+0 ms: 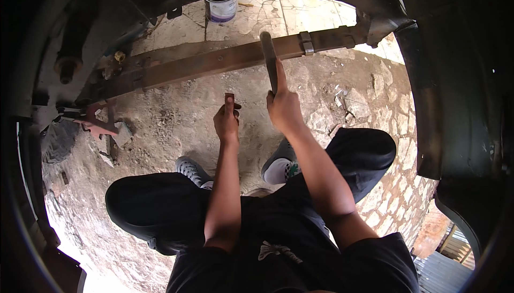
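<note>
My left hand is closed on a small reddish-brown flat piece, the thumb lying on its face. My right hand grips a long, flat, grey-brown bar with a rounded end, its index finger stretched along it. The bar's far end overlaps a long brown metal beam that runs across in front of me; I cannot tell whether they touch. A metal clip wraps the beam to the right of the bar. My left hand is nearer to me than the beam, apart from it.
Dark vehicle bodywork surrounds me on the sides and overhead. A red metal stand is at the left, under the beam's end. Beyond the beam stands a paint can. Rough stony ground lies below, with loose rubble at the right.
</note>
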{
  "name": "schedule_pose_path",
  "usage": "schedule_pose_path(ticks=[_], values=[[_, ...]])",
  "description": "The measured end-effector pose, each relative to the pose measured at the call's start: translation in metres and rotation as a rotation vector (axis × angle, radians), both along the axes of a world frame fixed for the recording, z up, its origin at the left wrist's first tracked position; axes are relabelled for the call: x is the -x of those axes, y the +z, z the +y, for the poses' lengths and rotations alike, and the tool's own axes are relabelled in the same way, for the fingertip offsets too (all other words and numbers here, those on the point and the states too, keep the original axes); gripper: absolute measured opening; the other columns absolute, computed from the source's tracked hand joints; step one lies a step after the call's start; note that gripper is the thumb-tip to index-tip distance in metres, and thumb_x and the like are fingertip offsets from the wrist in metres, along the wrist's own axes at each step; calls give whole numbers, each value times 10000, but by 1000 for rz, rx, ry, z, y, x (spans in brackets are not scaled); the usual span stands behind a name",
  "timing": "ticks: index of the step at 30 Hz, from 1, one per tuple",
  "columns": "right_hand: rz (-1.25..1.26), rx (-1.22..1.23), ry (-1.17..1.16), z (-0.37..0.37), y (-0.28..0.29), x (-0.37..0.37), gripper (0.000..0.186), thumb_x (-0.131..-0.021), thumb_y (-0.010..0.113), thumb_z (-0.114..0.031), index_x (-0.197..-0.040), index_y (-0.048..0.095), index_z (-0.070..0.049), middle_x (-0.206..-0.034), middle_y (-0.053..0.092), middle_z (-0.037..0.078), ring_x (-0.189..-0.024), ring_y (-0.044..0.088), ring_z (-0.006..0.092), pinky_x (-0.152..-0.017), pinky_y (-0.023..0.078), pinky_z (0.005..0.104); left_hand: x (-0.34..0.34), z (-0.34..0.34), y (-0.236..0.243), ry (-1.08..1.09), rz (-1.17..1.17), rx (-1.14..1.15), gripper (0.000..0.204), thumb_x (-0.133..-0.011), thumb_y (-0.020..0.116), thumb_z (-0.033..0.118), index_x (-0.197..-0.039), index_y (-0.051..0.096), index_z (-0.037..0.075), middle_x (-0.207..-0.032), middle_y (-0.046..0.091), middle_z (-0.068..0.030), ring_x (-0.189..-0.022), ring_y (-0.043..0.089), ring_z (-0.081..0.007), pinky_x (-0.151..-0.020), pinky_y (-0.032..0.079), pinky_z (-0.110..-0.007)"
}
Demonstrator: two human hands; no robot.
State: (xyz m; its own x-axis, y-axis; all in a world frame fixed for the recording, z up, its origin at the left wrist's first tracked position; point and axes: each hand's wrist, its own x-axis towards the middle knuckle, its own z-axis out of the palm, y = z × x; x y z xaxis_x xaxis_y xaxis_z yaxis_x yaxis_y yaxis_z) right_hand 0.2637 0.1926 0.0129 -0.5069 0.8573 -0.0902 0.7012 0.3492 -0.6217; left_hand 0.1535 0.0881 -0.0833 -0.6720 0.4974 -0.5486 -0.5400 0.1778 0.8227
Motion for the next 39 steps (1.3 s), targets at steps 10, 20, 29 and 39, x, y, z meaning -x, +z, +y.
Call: schedule_pose_path(ticks=[10,20,29,39], values=[[102,-34,-10,52,-23,66,856,-965,567,-178,-1605,1,-232,-878,679,341,-755,673,507,-680,541,571,9,-3,6,30,-22,30,475,-1002,586,464,-830,675,30,-602,449,29,-473,374,-58,-440,281,-250],[-35,139,11,46,-3,99,801,-966,529,-125,-1604,48,-170,-973,682,344,-821,683,500,-760,551,569,1,-6,-11,140,21,46,465,-1004,586,465,-794,651,55,-593,426,44,-449,345,-46,-412,239,-242],[-23,274,106,-52,4,70,855,-946,510,-60,-1607,-7,-223,-778,681,313,-736,682,495,-673,557,577,18,-12,-13,229,9,-23,463,-1021,572,432,-781,650,43,-604,438,40,-495,342,-51,-457,258,-254],[30,104,66,30,-15,127,857,-948,537,-57,-1605,6,-204,-872,686,330,-776,678,507,-705,541,578,20,-16,-5,188,-15,-10,451,-1013,583,440,-814,645,40,-594,406,53,-456,328,-44,-422,254,-224]])
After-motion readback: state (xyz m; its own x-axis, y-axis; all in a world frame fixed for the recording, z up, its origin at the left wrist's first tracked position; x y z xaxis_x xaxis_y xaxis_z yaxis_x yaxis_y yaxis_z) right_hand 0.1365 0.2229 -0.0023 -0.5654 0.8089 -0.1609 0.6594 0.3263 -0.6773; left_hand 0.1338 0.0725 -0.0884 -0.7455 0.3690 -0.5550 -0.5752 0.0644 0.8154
